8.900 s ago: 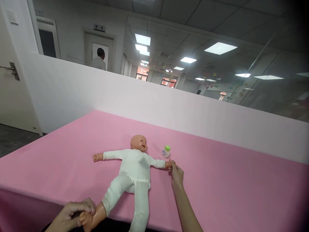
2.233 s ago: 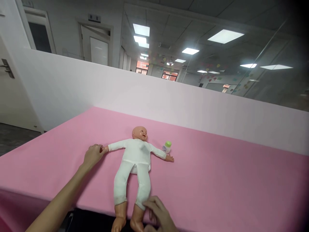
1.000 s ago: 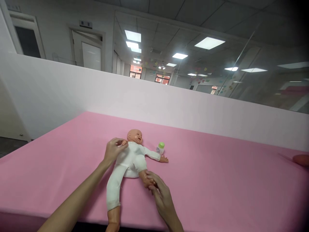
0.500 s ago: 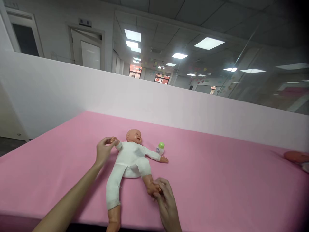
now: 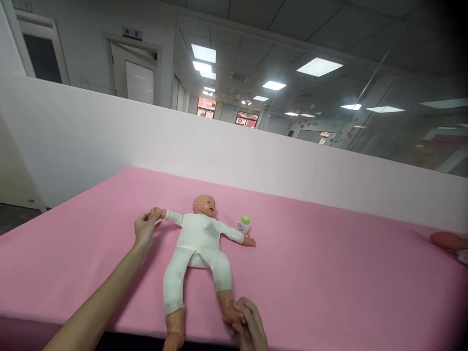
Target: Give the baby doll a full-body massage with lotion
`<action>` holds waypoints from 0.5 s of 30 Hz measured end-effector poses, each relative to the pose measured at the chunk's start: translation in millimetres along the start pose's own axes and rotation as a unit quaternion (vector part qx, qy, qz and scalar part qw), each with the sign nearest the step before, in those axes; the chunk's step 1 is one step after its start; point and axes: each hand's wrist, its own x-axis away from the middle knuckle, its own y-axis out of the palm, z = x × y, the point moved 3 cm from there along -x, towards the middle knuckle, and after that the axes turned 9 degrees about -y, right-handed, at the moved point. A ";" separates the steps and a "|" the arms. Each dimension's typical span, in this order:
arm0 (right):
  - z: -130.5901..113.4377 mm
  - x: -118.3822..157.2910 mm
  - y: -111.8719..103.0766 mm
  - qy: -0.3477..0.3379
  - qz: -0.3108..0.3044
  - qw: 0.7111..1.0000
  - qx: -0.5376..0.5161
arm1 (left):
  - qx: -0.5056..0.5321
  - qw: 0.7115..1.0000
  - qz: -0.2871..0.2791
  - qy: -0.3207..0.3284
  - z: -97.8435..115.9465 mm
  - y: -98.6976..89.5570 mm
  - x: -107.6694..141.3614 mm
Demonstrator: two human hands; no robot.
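Closest to the camera, the right hand [image 5: 252, 324] has the doll's left foot gripped by the toes, while the other foot pokes out at the table's near edge. Farther up, the left hand [image 5: 145, 231] is pinching the doll's right hand between thumb and fingers, so both hands are busy. The doll [image 5: 200, 234] is on its back on the pink table [image 5: 329, 273], head pointing away, arms spread wide. Couldn't spot any writing on it. Head, hands and feet look like hard, smooth plastic with a bit of shine, and the body is white fabric, soft and creased, kinda fuzzy at the leg hem. Near its free hand stands a jar [image 5: 243, 224], squat and rounded, whitish with a bright green cap; there's dark print on the label but it's way too small to read. Over at the right edge is some reddish-brown thing [image 5: 448, 240], cut off, no clue what. The tabletop is smooth and matte, and behind it runs a plain white wall [image 5: 256, 156]. Past that there's a door [image 5: 139, 80] under a little sign [image 5: 132, 33] I can't read, plus square ceiling lights [image 5: 320, 67].
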 end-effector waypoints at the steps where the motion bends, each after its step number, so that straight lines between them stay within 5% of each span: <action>1: -6.7 -14.3 0.1 -0.010 -0.010 1.000 -0.002 | -0.038 0.998 -0.030 0.047 5.9 10.1 7.5; 7: -27.5 -84.3 27.4 -0.061 -0.070 0.995 0.028 | -0.279 0.904 -0.177 0.270 5.4 65.8 53.1; 11: -18.0 -102.8 57.0 -0.056 -0.090 0.994 0.032 | -0.375 0.855 -0.204 0.295 -11.2 80.7 56.0; 15: -17.9 -111.7 67.3 -0.051 -0.089 0.995 0.014 | -0.360 0.870 -0.210 0.263 -10.4 77.0 49.2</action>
